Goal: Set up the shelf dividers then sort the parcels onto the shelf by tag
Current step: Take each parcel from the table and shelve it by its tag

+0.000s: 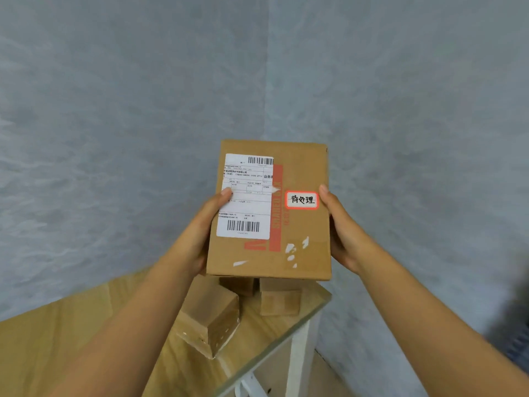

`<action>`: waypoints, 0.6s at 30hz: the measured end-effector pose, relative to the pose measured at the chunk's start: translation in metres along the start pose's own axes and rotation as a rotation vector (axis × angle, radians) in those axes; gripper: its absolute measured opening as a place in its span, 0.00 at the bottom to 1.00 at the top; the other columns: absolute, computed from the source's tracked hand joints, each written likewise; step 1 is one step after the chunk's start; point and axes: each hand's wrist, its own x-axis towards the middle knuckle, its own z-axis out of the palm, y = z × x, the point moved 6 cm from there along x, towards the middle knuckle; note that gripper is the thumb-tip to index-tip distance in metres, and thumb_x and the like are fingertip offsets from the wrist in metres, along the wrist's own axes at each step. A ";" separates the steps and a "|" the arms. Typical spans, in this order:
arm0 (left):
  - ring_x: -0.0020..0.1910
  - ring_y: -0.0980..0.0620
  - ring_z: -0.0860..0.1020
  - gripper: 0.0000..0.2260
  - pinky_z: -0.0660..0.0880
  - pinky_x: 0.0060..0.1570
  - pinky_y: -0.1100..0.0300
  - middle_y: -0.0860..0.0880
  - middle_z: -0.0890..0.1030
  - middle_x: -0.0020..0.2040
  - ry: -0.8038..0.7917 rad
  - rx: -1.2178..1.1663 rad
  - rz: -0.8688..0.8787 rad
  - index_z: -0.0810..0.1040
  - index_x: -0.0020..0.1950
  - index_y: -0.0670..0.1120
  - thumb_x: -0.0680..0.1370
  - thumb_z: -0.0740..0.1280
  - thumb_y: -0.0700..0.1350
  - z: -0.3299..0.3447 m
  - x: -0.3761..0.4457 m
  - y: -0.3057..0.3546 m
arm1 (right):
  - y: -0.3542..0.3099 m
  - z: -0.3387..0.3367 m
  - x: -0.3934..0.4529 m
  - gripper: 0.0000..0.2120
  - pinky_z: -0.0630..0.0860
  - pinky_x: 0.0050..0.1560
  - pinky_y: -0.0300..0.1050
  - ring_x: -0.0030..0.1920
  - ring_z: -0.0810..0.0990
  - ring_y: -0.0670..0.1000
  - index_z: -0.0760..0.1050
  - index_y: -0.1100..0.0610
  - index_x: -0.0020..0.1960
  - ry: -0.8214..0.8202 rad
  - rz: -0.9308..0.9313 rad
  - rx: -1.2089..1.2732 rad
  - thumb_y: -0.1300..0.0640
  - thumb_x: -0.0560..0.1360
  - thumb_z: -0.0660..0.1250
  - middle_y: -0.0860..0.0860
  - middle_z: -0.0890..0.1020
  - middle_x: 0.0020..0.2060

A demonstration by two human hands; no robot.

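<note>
1. Above the far right corner of the surface [86, 333], a cardboard parcel [300, 253] is held up in the air, its broad face turned toward the camera
2. Left hand [197, 239] — its grip grasps the parcel's left edge, thumb lying on the white shipping label [246, 196], the other fingers hidden behind the box
3. Right hand [343, 233] — its grip grasps the parcel's right edge, thumb pressed on the front face just beside a small red-bordered tag [302, 200] with handwritten characters
4. The shipping label carries two barcodes, one at its top and one near its bottom; red print runs down the box between label and tag
5. Below the held parcel, three smaller cardboard boxes rest on the wood-grain surface near that same corner: one tilted box [211, 319] nearest the camera, a taped box [279, 300] by the right edge, and a third [237, 285] mostly hidden behind the parcel
6. A white leg [300, 353] stands under the right edge of the surface, and grey wall [114, 110] fills the background
</note>
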 end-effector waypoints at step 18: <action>0.61 0.45 0.81 0.14 0.81 0.50 0.53 0.45 0.82 0.63 -0.737 -0.050 -0.239 0.84 0.59 0.54 0.79 0.64 0.56 0.283 -0.108 -0.099 | -0.091 -0.111 -0.394 0.34 0.72 0.69 0.62 0.62 0.82 0.56 0.76 0.45 0.67 0.852 -0.096 -0.176 0.25 0.69 0.62 0.51 0.84 0.59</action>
